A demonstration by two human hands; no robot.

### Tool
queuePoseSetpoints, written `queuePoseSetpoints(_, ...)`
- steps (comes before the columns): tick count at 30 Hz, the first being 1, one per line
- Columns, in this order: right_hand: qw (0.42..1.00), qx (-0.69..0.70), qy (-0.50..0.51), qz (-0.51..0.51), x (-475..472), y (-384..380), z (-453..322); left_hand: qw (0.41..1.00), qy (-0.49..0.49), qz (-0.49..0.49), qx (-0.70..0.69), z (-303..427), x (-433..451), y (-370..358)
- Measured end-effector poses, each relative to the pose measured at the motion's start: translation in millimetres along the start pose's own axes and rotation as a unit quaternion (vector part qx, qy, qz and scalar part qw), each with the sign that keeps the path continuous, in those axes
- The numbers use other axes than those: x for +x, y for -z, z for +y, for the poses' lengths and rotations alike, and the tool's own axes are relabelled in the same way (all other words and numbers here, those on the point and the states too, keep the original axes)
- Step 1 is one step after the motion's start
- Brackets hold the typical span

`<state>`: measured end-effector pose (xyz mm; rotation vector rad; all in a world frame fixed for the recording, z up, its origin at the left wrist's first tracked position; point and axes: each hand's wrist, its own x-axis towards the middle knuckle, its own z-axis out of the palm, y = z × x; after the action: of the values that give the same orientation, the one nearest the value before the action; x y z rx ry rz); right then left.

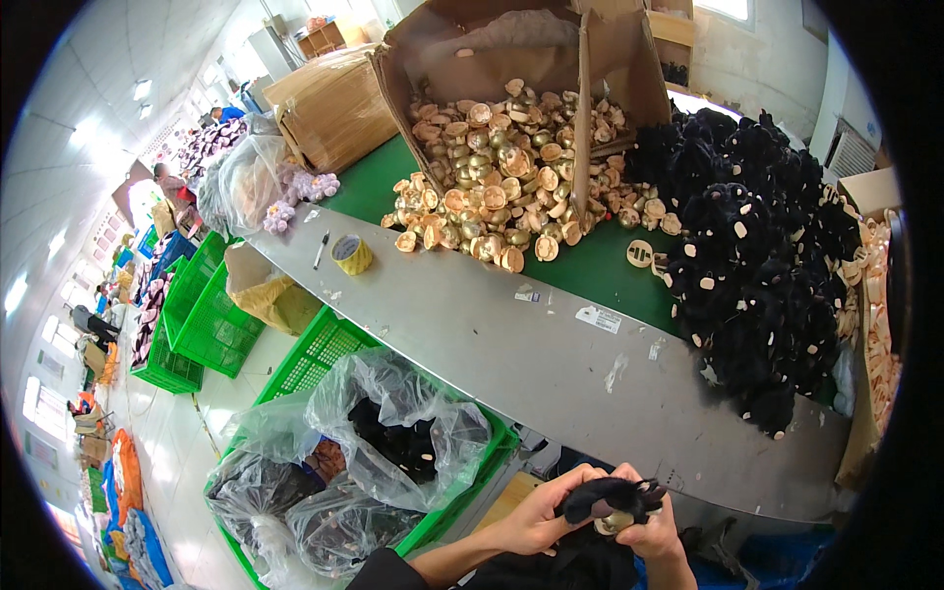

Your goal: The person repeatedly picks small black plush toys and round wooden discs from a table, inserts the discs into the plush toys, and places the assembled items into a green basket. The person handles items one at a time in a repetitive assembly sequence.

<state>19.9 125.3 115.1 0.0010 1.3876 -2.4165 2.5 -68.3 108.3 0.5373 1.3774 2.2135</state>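
Close to my body, below the table's front edge, both hands are on one black plush piece point(603, 495). My left hand point(537, 514) grips it from the left, and my right hand point(653, 532) grips it from the right. Between the hands shows a round gold shell part point(613, 522), partly hidden by plush and fingers. On the table's right lies a tall heap of black plush pieces point(759, 265) with small pale plastic tabs. A heap of gold and cream plastic shells point(509, 177) spills from an open cardboard box point(619, 66).
The metal table edge point(472, 339) carries a yellow tape roll point(352, 255), a marker pen point(321, 249) and stuck labels. Lower left, a green plastic crate point(310, 354) holds clear bags point(346, 509) of dark plush. A carton point(863, 413) of cream parts stands right. People are in the background.
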Motion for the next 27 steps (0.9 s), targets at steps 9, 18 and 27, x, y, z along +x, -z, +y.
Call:
queuePoseSetpoints(9,0.770,-0.511,0.364,0.113,-18.7,-0.3,19.8,0.990,-0.105,-0.044,0.080,1.7,11.9,6.5)
queuePoseSetpoints(18,0.823,-0.459,0.323,-0.086,-27.5,10.9,14.2,0.973,-0.111,-0.188,0.076,-1.8,18.2,18.0)
queuePoseSetpoints(27,0.837,-0.377,0.398,0.001,-23.2,-7.5,-1.2,0.956,-0.246,-0.034,0.156,0.0,34.7,-7.3)
